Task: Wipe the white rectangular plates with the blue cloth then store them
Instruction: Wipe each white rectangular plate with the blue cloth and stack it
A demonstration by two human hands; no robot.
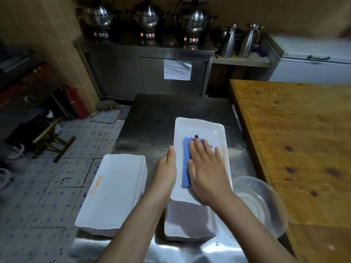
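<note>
A white rectangular plate (199, 130) is held above a lower stack of plates (188, 221) on the steel table (152, 120). My left hand (167, 171) grips its left edge, thumb over the rim. A folded blue cloth (187, 162) lies in the plate, and my right hand (207, 168) presses flat on it with straight fingers. A second stack of white plates (114, 190) with an orange logo sits at the table's left edge.
A clear plastic bowl (262, 202) stands right of the plates. A wooden table (296, 139) borders the right side. Steel cabinet (148, 73) with pots at the back, a red extinguisher (76, 103) and a folding stool (51, 137) on the tiled floor at left.
</note>
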